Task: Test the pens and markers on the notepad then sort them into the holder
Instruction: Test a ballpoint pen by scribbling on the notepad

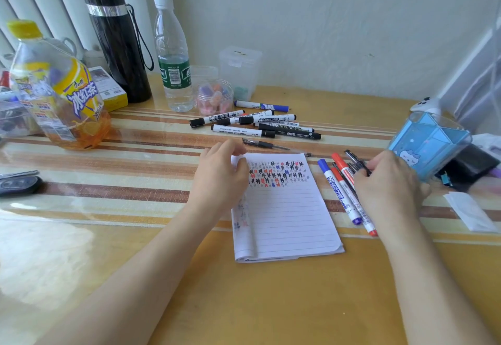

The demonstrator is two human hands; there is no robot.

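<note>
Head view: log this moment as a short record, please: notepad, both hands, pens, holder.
notepad: open, rows of black, red and blue marks across the top
left hand: rests on the notepad's top left corner
right hand: fingers curled round a dark pen in the pile right of the notepad
blue marker, red marker: capped, lying in that pile
black markers: heaped behind the notepad
holder: blue, far right, no pen sticking out

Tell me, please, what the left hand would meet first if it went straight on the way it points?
Probably the black gel pen lying just past the notepad; the left hand points up and right toward it, though depth is unclear.
</note>
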